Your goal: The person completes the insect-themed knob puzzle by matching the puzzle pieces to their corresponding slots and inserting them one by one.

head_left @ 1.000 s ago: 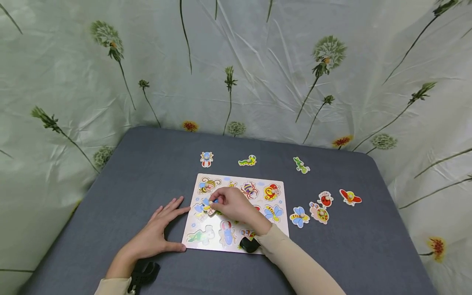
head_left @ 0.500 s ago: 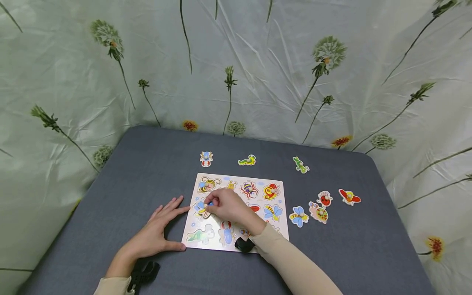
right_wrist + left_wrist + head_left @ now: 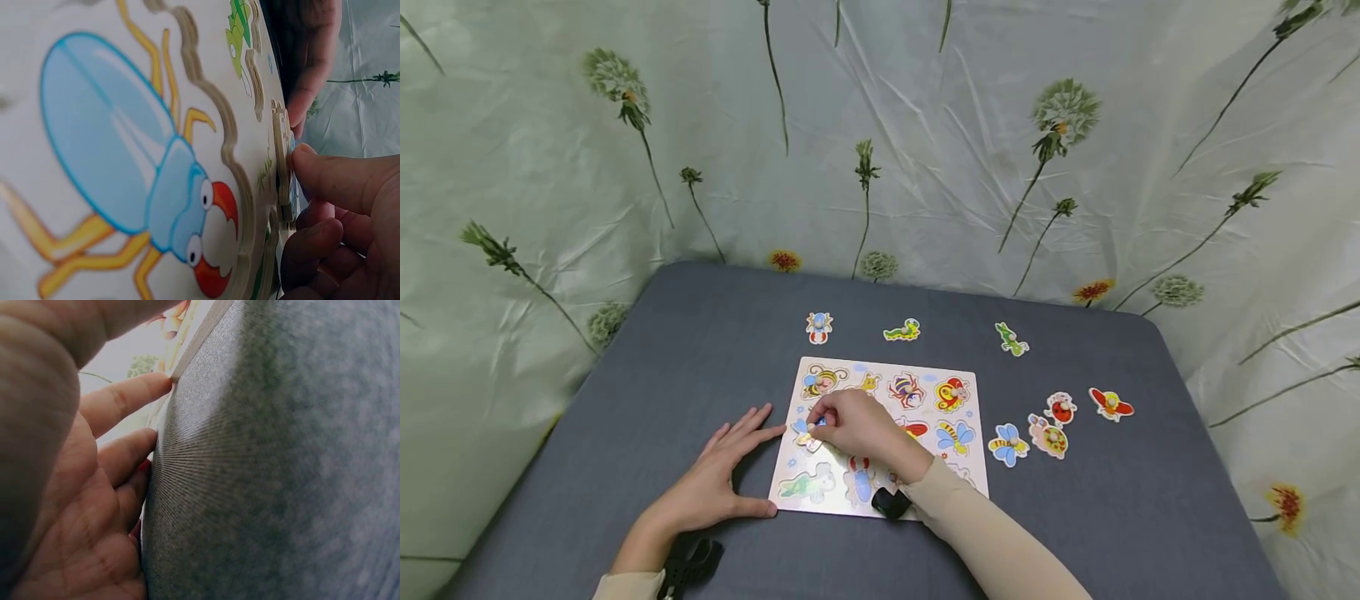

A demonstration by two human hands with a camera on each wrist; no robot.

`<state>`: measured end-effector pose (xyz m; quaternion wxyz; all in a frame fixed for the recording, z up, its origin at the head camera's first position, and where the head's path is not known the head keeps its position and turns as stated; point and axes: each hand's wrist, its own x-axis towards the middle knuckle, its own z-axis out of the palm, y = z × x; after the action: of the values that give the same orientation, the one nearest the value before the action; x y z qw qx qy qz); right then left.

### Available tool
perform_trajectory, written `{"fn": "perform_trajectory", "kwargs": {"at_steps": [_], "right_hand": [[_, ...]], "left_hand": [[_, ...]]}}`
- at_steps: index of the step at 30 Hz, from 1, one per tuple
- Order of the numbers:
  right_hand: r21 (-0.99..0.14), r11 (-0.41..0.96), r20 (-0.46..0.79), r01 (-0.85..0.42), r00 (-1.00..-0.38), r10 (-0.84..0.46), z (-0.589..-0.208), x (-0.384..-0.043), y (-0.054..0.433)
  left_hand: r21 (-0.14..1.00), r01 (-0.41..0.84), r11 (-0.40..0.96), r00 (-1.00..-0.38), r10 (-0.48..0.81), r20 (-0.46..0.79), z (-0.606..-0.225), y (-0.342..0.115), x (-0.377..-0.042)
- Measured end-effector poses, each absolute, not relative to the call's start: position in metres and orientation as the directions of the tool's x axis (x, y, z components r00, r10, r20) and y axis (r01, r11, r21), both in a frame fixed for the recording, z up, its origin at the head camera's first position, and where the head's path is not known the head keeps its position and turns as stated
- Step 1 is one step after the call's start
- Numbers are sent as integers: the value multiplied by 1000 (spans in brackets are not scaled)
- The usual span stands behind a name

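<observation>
My right hand pinches a blue-winged insect puzzle piece between thumb and fingers at the left of the board's middle row. The right wrist view has this piece edge-on, close over the board's face, thumb at its knob. Part of its picture is hidden by the fingers. My left hand lies spread beside the pink puzzle board. Its thumb and fingertips are at the board's left edge; in the left wrist view a straight fingertip meets that edge.
Behind the board lie a beetle piece, a caterpillar piece and a grasshopper piece. To its right are a bee piece, a ladybug piece, a spotted-shell piece and a red-winged piece.
My right hand has moved a little left with the insect piece, which was tilted above the board and now sits lower over the left slot. The left hand has stayed in place.
</observation>
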<state>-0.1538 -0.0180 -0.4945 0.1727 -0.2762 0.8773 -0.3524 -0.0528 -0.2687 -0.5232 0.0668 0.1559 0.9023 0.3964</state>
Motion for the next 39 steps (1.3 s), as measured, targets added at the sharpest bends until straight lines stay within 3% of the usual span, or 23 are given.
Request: {"fn": "perform_trajectory", "kwargs": {"at_steps": [39], "right_hand": [[-686,614,-105,-389,-782,-614,-491,-152,-23]], "left_hand": [[736,218,641,-942,336,-14,-524,-270,-55]]}}
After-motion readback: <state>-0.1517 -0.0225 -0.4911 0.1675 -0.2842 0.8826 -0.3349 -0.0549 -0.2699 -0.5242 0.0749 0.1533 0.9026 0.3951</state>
